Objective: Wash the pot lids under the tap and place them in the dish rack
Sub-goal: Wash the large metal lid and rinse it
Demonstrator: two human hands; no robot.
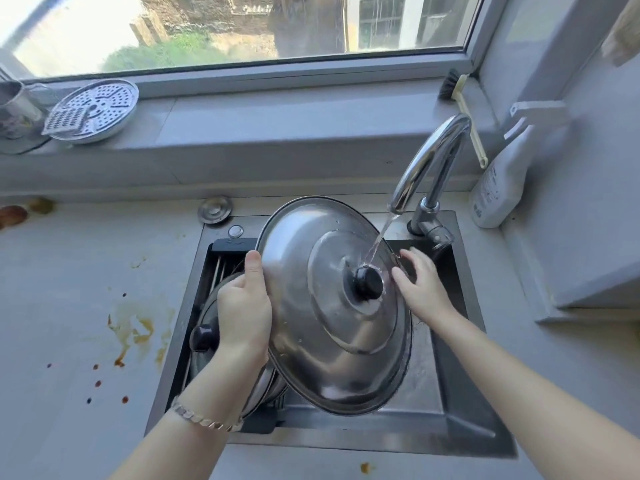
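Stainless steel, wide and domed, the large pot lid point(301, 271) hangs tilted over the dark rectangular sink point(460, 410), top side towards the camera. The stream of water point(381, 237) from the curved chrome tap point(429, 161) lands just above its black round knob point(367, 283). The left hand point(244, 306) has a firm grip on the left rim, thumb laid over the outer face and fingers hidden behind the edge. The right hand point(420, 282) rests spread, relaxed fingers against the right rim and clamps nothing, a wide grip that steadies rather than holds. I judge the lid stiff and fairly light for its span, yet awkward: thin sheet steel, wet and smooth, is likely to slide under the thumb, and its breadth gives any tilt plenty of leverage against a one-sided hold. The rim looks the secure place for turning it under the water, and the knob the better place for carrying it, since fingers can close round it. A slip would probably not break it, but it could clatter and dent. To the left, a second steel lid with a black knob point(209, 313) lies in the black-framed dish rack point(232, 244) in the sink's left part, partly under the left wrist, so the large lid must go in beside or against it. The grey stained table point(86, 306) surrounds the sink.
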